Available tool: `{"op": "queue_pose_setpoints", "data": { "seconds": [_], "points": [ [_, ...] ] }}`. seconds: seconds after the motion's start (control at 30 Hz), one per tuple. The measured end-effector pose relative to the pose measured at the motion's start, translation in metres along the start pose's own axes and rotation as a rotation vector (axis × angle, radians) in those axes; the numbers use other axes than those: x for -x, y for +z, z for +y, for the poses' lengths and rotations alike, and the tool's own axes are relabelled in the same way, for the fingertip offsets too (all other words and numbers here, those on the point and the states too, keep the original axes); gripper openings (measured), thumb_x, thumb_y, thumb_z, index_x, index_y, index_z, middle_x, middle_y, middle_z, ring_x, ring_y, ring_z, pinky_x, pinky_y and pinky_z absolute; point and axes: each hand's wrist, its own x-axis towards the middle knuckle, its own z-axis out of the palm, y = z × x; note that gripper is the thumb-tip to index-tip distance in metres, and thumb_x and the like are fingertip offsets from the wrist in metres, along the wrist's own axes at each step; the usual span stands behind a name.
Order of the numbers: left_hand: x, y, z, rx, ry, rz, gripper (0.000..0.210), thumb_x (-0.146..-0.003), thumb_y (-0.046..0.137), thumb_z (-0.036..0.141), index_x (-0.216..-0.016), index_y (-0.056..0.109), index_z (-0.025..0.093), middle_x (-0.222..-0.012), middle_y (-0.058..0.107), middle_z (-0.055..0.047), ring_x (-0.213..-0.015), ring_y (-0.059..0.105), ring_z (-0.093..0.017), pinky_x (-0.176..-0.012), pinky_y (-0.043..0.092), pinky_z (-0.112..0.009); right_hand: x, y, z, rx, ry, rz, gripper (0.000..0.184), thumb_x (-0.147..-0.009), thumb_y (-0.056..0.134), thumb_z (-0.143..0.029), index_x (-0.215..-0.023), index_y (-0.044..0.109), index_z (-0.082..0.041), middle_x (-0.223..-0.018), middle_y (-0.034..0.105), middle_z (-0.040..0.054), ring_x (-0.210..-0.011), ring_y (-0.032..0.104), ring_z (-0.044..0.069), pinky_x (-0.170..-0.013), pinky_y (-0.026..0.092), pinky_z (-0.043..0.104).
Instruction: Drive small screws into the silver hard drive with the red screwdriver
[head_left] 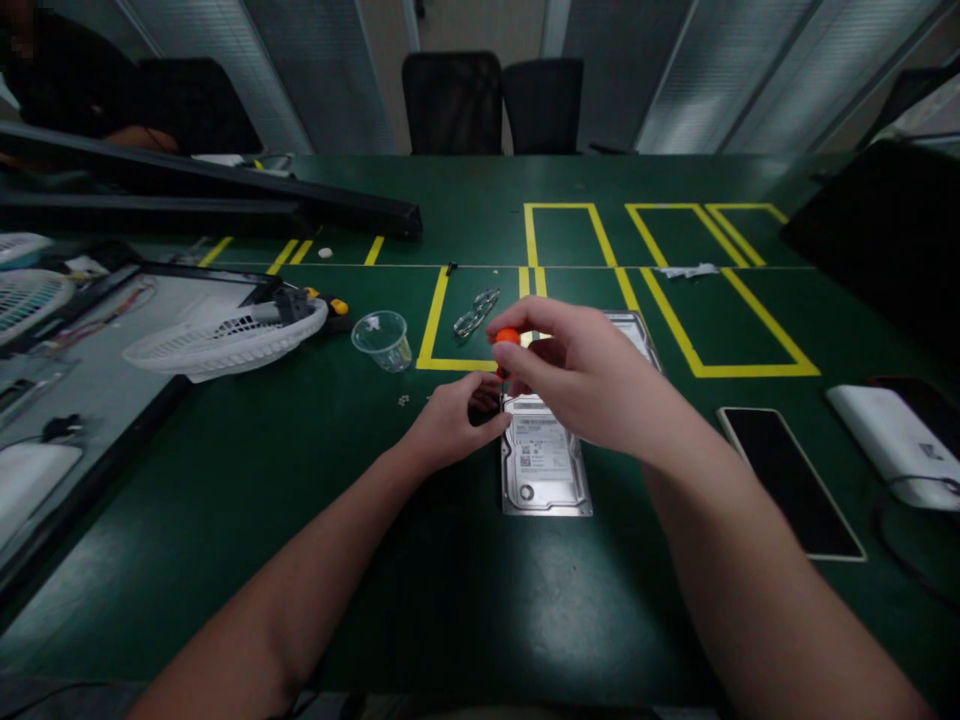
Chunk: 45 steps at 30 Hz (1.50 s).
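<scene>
On the green counter (562, 610), a clear plastic cup (382, 343) stands just left of the left hand (454, 422), whose thumb and fingers meet the left edge of the hard drive (541, 455); whether they grip it I cannot tell. The drive lies beneath the right hand (581, 365), which is clamped on an orange-topped screwdriver (508, 336), while a phone (795, 485) lies farther right of that hand.

Left forearm (315, 570) and right forearm (742, 540) bare, smooth in outline, broad toward elbow, tapering to slim, uncovered wrists (411, 450).
</scene>
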Motion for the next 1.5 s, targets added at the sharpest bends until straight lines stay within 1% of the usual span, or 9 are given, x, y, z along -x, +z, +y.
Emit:
{"op": "queue_pose_setpoints", "data": {
  "seconds": [0.1,0.27,0.4,0.5,0.6,0.9,1.17,1.4,1.5],
  "points": [
    [0.0,0.0,-0.001,0.002,-0.004,0.0,0.028,-0.09,0.079,0.03,-0.111,0.066,0.016,-0.105,0.079,-0.009,-0.091,0.076,-0.021,-0.085,0.065,-0.035,0.001,-0.001,-0.002,0.015,0.04,0.023,0.012,-0.101,0.069,-0.032,-0.101,0.064,-0.021,-0.072,0.062,-0.0015,-0.058,0.057,0.014,-0.049,0.038,0.03],
    [0.0,0.0,0.001,-0.019,0.026,-0.005,0.022,-0.09,0.078,0.027,-0.106,0.067,0.016,-0.105,0.08,-0.009,-0.091,0.076,-0.021,-0.084,0.065,-0.034,0.003,0.0,-0.002,0.034,0.055,0.008,0.011,-0.095,0.073,-0.026,-0.1,0.064,-0.023,-0.077,0.065,-0.0009,-0.06,0.06,0.015,-0.048,0.039,0.029],
    [-0.001,-0.001,0.002,-0.032,0.048,0.017,0.022,-0.089,0.078,0.026,-0.105,0.067,0.017,-0.102,0.079,-0.007,-0.09,0.076,-0.021,-0.083,0.064,-0.033,0.003,0.0,-0.004,0.046,0.002,-0.045,0.007,-0.099,0.067,-0.024,-0.105,0.071,-0.022,-0.084,0.069,0.0004,-0.068,0.06,0.016,-0.057,0.041,0.03],
    [-0.001,0.0,0.001,-0.027,0.049,0.011,0.023,-0.089,0.078,0.026,-0.105,0.066,0.016,-0.1,0.079,-0.008,-0.088,0.075,-0.021,-0.082,0.064,-0.034,0.001,-0.001,-0.007,0.038,-0.045,-0.099,0.016,-0.104,0.065,-0.03,-0.102,0.076,-0.02,-0.094,0.074,0.0039,-0.083,0.065,0.02,-0.069,0.045,0.033],
    [-0.001,0.0,0.001,-0.019,0.047,0.006,0.023,-0.09,0.077,0.027,-0.106,0.065,0.016,-0.1,0.077,-0.008,-0.088,0.074,-0.02,-0.083,0.063,-0.034,0.0,-0.002,-0.007,0.031,-0.03,-0.103,0.024,-0.107,0.064,-0.038,-0.099,0.075,-0.018,-0.088,0.072,0.0036,-0.079,0.066,0.019,-0.07,0.045,0.033],
    [0.0,0.0,0.002,0.002,0.019,-0.003,0.027,-0.09,0.076,0.027,-0.112,0.065,0.017,-0.105,0.077,-0.008,-0.089,0.074,-0.018,-0.083,0.064,-0.033,-0.002,0.001,0.002,0.0,-0.009,-0.024,0.027,-0.113,0.05,-0.03,-0.125,0.07,-0.018,-0.103,0.073,0.0074,-0.09,0.071,0.022,-0.075,0.051,0.034],
    [0.0,0.001,-0.003,0.003,0.013,0.006,0.027,-0.089,0.079,0.028,-0.111,0.067,0.016,-0.106,0.079,-0.009,-0.09,0.077,-0.02,-0.084,0.065,-0.034,0.002,-0.001,-0.003,0.054,0.062,0.027,0.013,-0.1,0.071,-0.033,-0.099,0.065,-0.022,-0.067,0.059,-0.0029,-0.056,0.053,0.014,-0.048,0.034,0.029],
    [-0.001,0.0,0.0,-0.028,0.043,0.006,0.022,-0.09,0.078,0.027,-0.106,0.067,0.016,-0.102,0.079,-0.009,-0.089,0.076,-0.021,-0.083,0.064,-0.034,0.003,-0.002,-0.004,0.045,0.012,-0.03,0.004,-0.099,0.068,-0.025,-0.102,0.068,-0.022,-0.085,0.067,-0.0003,-0.066,0.058,0.014,-0.055,0.039,0.029],
    [0.0,0.0,-0.001,-0.009,0.046,0.009,0.024,-0.089,0.078,0.027,-0.107,0.066,0.016,-0.104,0.079,-0.009,-0.089,0.076,-0.02,-0.084,0.064,-0.034,0.001,-0.002,-0.005,0.038,-0.042,-0.065,0.013,-0.105,0.064,-0.028,-0.101,0.074,-0.02,-0.09,0.07,0.0016,-0.076,0.061,0.016,-0.065,0.042,0.031]
  ]
}}
